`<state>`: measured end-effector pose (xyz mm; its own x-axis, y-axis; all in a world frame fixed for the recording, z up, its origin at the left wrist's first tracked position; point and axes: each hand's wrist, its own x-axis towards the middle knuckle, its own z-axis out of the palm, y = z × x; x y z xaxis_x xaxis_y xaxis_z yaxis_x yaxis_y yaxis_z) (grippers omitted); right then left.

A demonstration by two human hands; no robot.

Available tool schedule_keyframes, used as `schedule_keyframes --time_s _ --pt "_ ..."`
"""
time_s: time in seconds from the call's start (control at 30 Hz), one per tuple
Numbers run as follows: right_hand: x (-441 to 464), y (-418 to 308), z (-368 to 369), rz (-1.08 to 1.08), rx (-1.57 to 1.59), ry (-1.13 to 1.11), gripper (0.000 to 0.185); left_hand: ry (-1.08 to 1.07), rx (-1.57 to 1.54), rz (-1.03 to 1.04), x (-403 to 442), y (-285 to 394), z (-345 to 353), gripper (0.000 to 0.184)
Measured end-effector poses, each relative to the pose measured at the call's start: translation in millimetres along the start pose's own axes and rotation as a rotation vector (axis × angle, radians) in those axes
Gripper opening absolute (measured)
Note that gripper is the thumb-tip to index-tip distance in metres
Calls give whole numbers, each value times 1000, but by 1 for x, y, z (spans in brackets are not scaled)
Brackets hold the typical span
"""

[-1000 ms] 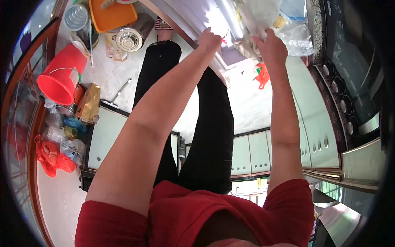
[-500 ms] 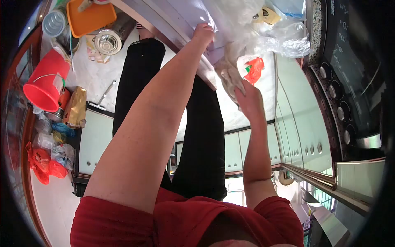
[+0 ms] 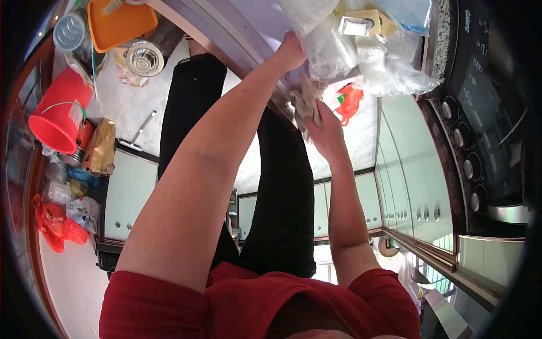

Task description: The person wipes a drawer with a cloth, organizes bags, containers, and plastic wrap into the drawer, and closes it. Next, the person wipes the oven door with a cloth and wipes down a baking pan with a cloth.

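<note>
My right hand is closed on a crumpled grey-beige rag, which bunches against the front edge of an open drawer. My left hand reaches into the drawer, its fingers curled beside clear plastic bags. Whatever its fingers hold, if anything, is hidden. The bags fill the right part of the drawer, with a small yellowish box lying among them. The drawer's pale floor shows left of my left hand.
An orange-red plastic bag lies on the floor beyond the rag. On the right is a black appliance with knobs, above pale green cabinets. A red bucket, a metal pot and an orange tray stand left.
My left hand has shifted right, against the plastic bags. My right hand has moved left with the rag, which is more bunched up. The bags have shifted, and the small box shows more.
</note>
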<state>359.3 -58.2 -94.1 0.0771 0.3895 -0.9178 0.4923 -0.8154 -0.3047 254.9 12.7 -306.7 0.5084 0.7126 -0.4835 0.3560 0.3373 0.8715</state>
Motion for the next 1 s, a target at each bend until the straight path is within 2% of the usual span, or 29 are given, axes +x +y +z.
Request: schedule_keyframes --time_s 0.07,0.17,0.27,0.33,0.4,0.47,0.5,0.57,0.63,0.73,0.83,0.93,1.0 --pt "5 1 4 -10 25 31 39 93 134 184 -2 -3 5 30" --pt "17 -1 13 -17 72 110 30 -77 -112 16 -3 9 0 27" --pt "50 -7 30 -77 76 259 27 61 -101 195 -7 28 -2 27" --pt "80 -9 47 -119 119 354 24 146 -60 231 -3 38 2 27" --pt "134 67 99 -195 326 246 26 185 -23 217 -1 46 9 26" --pt "175 117 113 -392 50 225 34 200 6 201 3 53 13 26" --pt "189 135 102 -535 -331 246 40 200 22 191 4 56 14 26" --pt "208 131 99 -612 -501 144 50 189 47 166 6 60 14 26" --pt "221 62 90 -489 -75 -78 55 166 76 133 12 63 12 27" --pt "203 -39 80 -488 203 61 56 108 136 75 24 68 8 27" --pt "213 -72 79 -370 336 -203 56 6 221 3 35 73 -2 27" --pt "213 -77 68 -384 252 -242 52 -132 330 -66 48 78 -17 28" --pt "209 -63 56 -393 65 -196 50 -234 408 -110 57 80 -31 28"
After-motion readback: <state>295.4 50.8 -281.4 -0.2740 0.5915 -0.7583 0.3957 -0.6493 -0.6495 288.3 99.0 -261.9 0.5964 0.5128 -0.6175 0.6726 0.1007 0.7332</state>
